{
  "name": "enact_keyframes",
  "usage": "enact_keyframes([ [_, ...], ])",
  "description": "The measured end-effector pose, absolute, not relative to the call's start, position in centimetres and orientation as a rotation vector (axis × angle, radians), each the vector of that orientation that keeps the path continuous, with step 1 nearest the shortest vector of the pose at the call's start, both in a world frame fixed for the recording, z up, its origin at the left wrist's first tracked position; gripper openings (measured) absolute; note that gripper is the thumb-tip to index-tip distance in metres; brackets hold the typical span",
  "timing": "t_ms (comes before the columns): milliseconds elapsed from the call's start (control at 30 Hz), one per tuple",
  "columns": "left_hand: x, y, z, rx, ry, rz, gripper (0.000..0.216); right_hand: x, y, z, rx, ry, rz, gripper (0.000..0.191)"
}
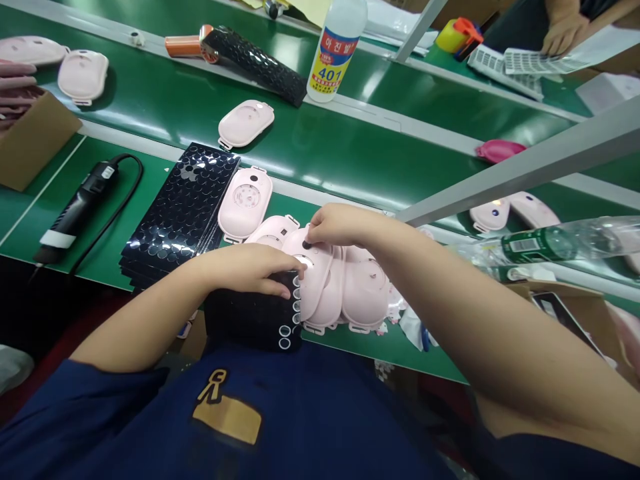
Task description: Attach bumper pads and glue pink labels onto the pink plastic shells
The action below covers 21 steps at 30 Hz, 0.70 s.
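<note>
My two hands are both at work over the near edge of the green tabletop (165,168). My left hand (257,268) grips one black sheet (245,320), thumb on its near face and fingers over the top edge; pale rings run down its right side. The fingers of my right hand (333,223) are bunched at one black dot (307,245) on one pink case (316,290); whether they pinch the dot or press it down, I cannot tell. That case lies on top of a pile, just right of my sheet. I make out at least three more cases (365,290) in the pile, overlapping, so the full count is hidden.

One more case (245,203) lies between the pile and one stack of black sheets (180,207), too many to count. Beyond it sits one case (247,123), and two (83,77) are farther left, near one cardboard box (43,140) of pink pieces. To my right I count two pale cases (490,215) and one deep pink one (501,151).

I also see one black tool (80,207) with a cable, one bottle labelled 401 (333,57), and one co-worker's hand (565,33) on printed sheets (535,62).
</note>
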<state>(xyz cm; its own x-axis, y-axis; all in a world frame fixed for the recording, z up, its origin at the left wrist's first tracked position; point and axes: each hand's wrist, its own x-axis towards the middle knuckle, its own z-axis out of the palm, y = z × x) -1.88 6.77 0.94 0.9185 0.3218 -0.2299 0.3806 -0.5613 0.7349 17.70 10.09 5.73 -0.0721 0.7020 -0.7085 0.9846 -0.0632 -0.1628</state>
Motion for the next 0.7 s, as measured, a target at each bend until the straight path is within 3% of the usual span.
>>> enact_keyframes([
  [700,-2.00,6.77,0.58,2.228,0.486,-0.046,0.039,17.92,9.62,5.19,1.950,1.753,-0.999,0.010],
])
